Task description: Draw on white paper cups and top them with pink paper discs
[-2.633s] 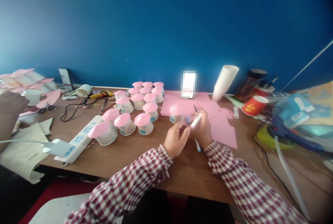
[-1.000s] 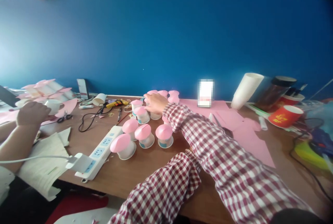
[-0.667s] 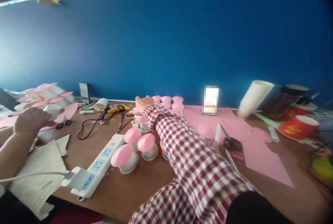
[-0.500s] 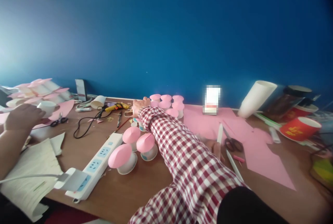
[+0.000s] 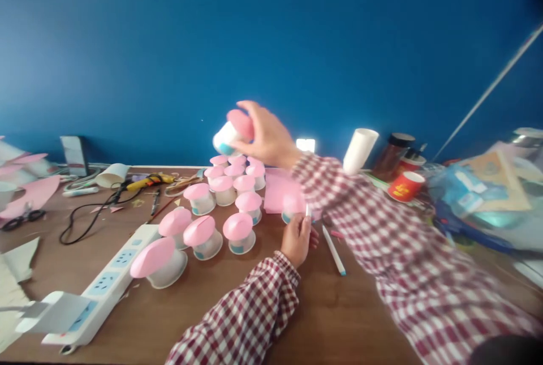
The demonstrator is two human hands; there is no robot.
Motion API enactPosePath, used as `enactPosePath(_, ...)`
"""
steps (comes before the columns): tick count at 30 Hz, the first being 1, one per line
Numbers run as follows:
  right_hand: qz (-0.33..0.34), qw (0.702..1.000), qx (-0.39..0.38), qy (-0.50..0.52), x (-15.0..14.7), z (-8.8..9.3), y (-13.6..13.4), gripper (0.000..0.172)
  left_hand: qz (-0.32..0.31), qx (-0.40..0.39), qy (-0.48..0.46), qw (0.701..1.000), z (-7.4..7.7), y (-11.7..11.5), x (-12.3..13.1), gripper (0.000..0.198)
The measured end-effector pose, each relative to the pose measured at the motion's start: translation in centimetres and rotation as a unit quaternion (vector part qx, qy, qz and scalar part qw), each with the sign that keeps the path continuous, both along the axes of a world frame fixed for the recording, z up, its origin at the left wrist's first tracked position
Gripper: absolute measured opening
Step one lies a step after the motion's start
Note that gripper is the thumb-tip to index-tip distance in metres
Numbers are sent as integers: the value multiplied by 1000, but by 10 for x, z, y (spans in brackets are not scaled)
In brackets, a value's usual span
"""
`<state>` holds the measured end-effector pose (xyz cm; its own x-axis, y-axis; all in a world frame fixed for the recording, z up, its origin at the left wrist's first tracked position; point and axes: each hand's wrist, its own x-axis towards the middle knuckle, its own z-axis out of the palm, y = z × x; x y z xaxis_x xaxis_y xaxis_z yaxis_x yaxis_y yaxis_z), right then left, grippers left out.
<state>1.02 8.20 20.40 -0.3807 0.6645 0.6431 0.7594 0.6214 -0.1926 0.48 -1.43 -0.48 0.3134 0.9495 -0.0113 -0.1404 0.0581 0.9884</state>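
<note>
My right hand is raised above the table, closed on a white paper cup with a pink cap, held tilted. My left hand rests on the table with its fingers curled around a white marker. A group of several pink-capped cups stands on the wooden table left of my left hand. One more capped cup sits just beyond my left hand on a pink paper sheet.
A second white pen lies right of my left hand. A white power strip lies front left. A cable, a yellow tool and scissors lie left. A white cup stack, red cup and jar stand back right.
My right hand reached left across the cup group, took one capped cup and lifted it into the air. My left hand stayed low on the table with the marker.
</note>
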Motion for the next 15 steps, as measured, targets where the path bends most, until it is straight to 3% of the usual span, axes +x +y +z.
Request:
enactPosePath(4, -107, 994, 16, -6, 119, -17, -34, 70, -14, 42, -6, 999, 1, 0, 3, 38)
enactPosePath(7, -226, 971, -69, -42, 184, -43, -55, 70, -12, 96, 3, 995, 3, 4, 2, 37)
enactPosePath(10, -302, 936, -142, -113, 223, -69, -73, 66, -3, 98, 21, 995, 5, 5, 1, 37)
enactPosePath(15, -314, 906, -200, -200, 244, -105, -91, 63, -25, 115, 59, 991, 4, -1, 1, 35)
